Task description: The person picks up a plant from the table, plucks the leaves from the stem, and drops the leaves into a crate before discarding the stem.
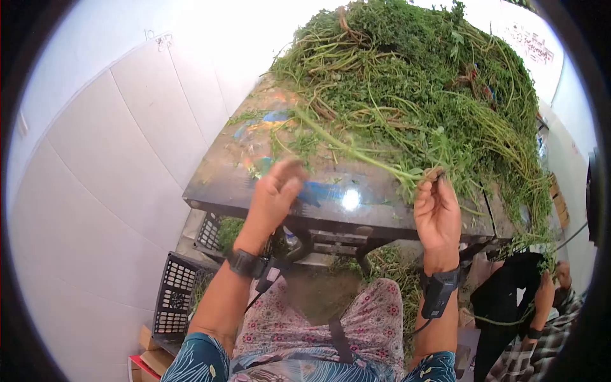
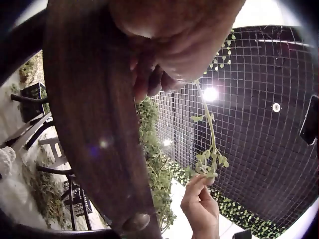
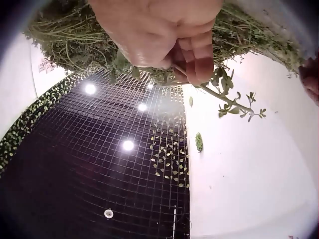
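Observation:
My right hand (image 1: 438,213) pinches a long green leafy stem (image 1: 356,153) near the front edge of the table (image 1: 219,181). From those fingers the stem slants away to the far left, over the tabletop. In the right wrist view, a leafy sprig (image 3: 232,103) sticks out past the fingertips. My left hand (image 1: 277,194), blurred, is over the front edge to the left, its fingers loosely bent and no stem seen in them. A large heap of leafy green stems (image 1: 407,76) covers the back and right of the table.
Loose leaves and stem bits (image 1: 299,140) lie on the tabletop. A black plastic crate (image 1: 172,299) stands at lower left, and more stems (image 1: 391,264) lie below the table. Another person's arm (image 1: 544,299) is at lower right. A white wall (image 1: 127,146) runs along the left.

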`<state>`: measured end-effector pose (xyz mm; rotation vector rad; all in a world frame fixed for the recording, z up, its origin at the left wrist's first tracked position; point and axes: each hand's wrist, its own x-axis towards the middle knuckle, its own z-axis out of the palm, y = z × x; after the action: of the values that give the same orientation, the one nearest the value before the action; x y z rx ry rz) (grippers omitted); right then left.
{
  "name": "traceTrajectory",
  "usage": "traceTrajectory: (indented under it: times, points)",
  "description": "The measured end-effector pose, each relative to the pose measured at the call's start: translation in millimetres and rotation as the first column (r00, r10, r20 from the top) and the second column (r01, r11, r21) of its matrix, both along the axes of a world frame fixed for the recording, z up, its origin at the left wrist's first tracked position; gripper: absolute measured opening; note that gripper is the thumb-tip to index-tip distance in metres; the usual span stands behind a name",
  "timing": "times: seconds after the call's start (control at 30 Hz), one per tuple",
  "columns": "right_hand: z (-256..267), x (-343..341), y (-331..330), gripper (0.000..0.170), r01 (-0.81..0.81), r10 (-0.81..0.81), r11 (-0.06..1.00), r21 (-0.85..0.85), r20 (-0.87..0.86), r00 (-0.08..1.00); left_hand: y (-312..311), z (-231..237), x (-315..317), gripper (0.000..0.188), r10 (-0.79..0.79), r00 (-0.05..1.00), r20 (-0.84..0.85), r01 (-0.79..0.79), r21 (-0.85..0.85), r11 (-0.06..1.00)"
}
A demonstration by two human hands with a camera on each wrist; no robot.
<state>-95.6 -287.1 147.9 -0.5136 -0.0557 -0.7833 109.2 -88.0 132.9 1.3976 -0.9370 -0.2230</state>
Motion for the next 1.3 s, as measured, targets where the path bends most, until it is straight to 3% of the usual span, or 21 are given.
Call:
traceTrajectory:
  times: [0.07, 0.1, 0.2, 0.23, 0.27, 0.3, 0.4, 0.43, 0.53, 0.63, 0.77, 0.87, 0.97, 1.0, 1.07, 1.1, 1.2, 1.3]
  points:
    - [-5.8, -15.7, 8.2, 0.015, -0.029, 0.029, 1.000, 0.008, -0.009, 1.000, 5.8, 11.4, -9.2, 0.038, -0.039, 0.964, -0.264, 0.004, -0.132, 0.991]
    - [-7.5, -21.6, 13.5, 0.016, 0.050, -0.052, 0.998, -0.045, -0.046, 0.998, 12.8, 12.0, -11.0, 0.045, -0.140, 0.916, -0.376, 0.072, -0.189, 0.979]
    - [-18.3, -40.0, 16.4, 0.018, 0.087, -0.088, 0.996, -0.018, -0.092, 0.992, 24.7, 19.4, -40.4, 0.039, -0.231, 0.805, -0.546, 0.135, -0.211, 0.968]
    - [-20.9, -45.5, 17.9, 0.020, 0.040, -0.041, 0.999, -0.009, -0.068, 0.997, 28.9, 16.2, -47.6, 0.039, -0.139, 0.940, -0.312, 0.133, -0.040, 0.990]
    - [-23.7, -50.4, 19.0, 0.020, 0.033, -0.033, 0.999, 0.015, -0.054, 0.998, 32.5, 12.5, -54.5, 0.039, -0.085, 0.996, -0.036, 0.089, 0.123, 0.988]
    - [-25.7, -55.0, 19.2, 0.020, 0.027, -0.026, 0.999, 0.035, -0.038, 0.999, 34.4, 10.4, -60.9, 0.038, -0.072, 0.965, 0.251, 0.005, 0.260, 0.966]
    - [-24.8, -68.3, 24.2, 0.021, 0.004, -0.003, 0.997, 0.081, -0.009, 1.000, 30.5, 16.1, -84.5, 0.041, 0.068, 0.699, 0.712, -0.254, 0.159, 0.954]
    - [-25.0, -70.8, 24.3, 0.022, -0.025, 0.024, 0.997, 0.077, 0.021, 1.000, 28.4, 14.3, -89.2, 0.048, 0.107, 0.704, 0.702, -0.251, 0.105, 0.962]
    - [-25.9, -79.7, 25.1, 0.022, -0.056, 0.053, 0.995, 0.077, 0.045, 0.998, 25.4, 14.9, -96.8, 0.042, 0.080, 0.675, 0.733, -0.237, 0.112, 0.965]
    - [-21.8, -86.2, 26.9, 0.021, -0.054, 0.051, 0.996, 0.078, 0.036, 0.998, 21.1, 17.1, -98.8, 0.043, 0.011, 0.543, 0.840, -0.248, 0.148, 0.957]
    - [-26.6, -78.8, 27.2, 0.021, -0.132, 0.093, 0.972, 0.195, 0.193, 0.977, 20.3, 8.6, -104.2, 0.032, -0.103, 0.696, 0.711, -0.072, 0.212, 0.975]
    - [-23.5, -73.2, 36.2, 0.026, -0.065, 0.027, 0.959, 0.276, 0.137, 0.990, 26.9, -0.4, -112.2, 0.024, -0.187, 0.822, 0.538, 0.034, 0.283, 0.959]
    - [-17.4, -67.5, 50.8, 0.033, 0.155, -0.130, 0.978, 0.139, -0.170, 0.977, 37.4, -11.3, -114.8, 0.017, -0.237, 0.918, 0.317, 0.143, 0.294, 0.945]
    - [-20.7, -64.7, 52.8, 0.038, 0.043, -0.046, 0.999, -0.020, -0.158, 0.986, 39.5, -14.0, -115.8, 0.019, -0.244, 0.929, 0.279, 0.157, 0.300, 0.941]
    - [-27.9, -57.7, 57.1, 0.048, -0.181, 0.128, 0.926, -0.332, -0.173, 0.977, 43.4, -20.9, -116.9, 0.022, -0.254, 0.946, 0.201, 0.184, 0.310, 0.933]
    - [-28.1, -53.9, 63.4, 0.065, -0.181, -0.005, 0.885, -0.428, -0.398, 0.917, 43.4, -23.4, -118.3, 0.022, -0.259, 0.954, 0.152, 0.201, 0.315, 0.928]
    - [-15.7, -45.0, 79.9, 0.065, -0.363, 0.036, 0.763, -0.535, -0.525, 0.850, 44.4, -26.9, -120.4, 0.022, -0.249, 0.963, 0.105, 0.203, 0.326, 0.923]
    - [-17.9, -34.8, 83.4, 0.075, -0.431, 0.136, 0.767, -0.476, -0.535, 0.834, 43.5, -28.2, -122.6, 0.014, -0.216, 0.976, 0.033, 0.200, 0.265, 0.943]
